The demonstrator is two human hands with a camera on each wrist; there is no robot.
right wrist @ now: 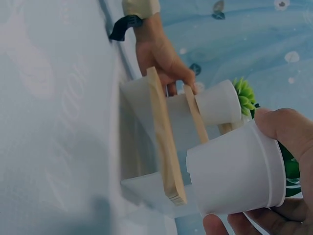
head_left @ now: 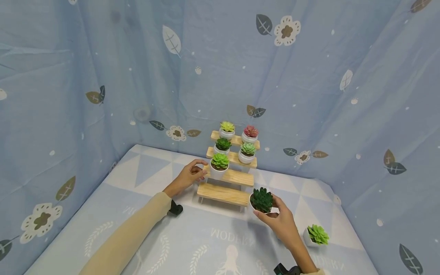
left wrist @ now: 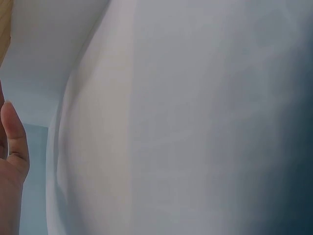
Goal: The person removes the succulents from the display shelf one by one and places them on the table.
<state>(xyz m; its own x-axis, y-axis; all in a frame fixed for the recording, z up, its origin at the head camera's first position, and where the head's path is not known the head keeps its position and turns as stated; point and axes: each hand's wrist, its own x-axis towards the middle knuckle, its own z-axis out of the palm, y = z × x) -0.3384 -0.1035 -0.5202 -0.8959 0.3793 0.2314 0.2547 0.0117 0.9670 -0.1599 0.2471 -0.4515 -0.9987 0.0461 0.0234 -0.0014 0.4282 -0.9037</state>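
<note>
My right hand grips a white pot between thumb and fingers. A dark green succulent grows in it, tilted toward the head camera near the right end of the lowest wooden board. My left hand holds the left end of the stepped plant stand, its fingers at the second-lowest board. Beside those fingers, on that board, stands a potted bright green succulent. In the left wrist view only part of the left hand shows, close to a wooden edge.
On the upper boards stand a yellow-green succulent, a red one, a dark green one and a pale green one. Another bright green potted succulent is on the table at right. A patterned curtain encloses the table.
</note>
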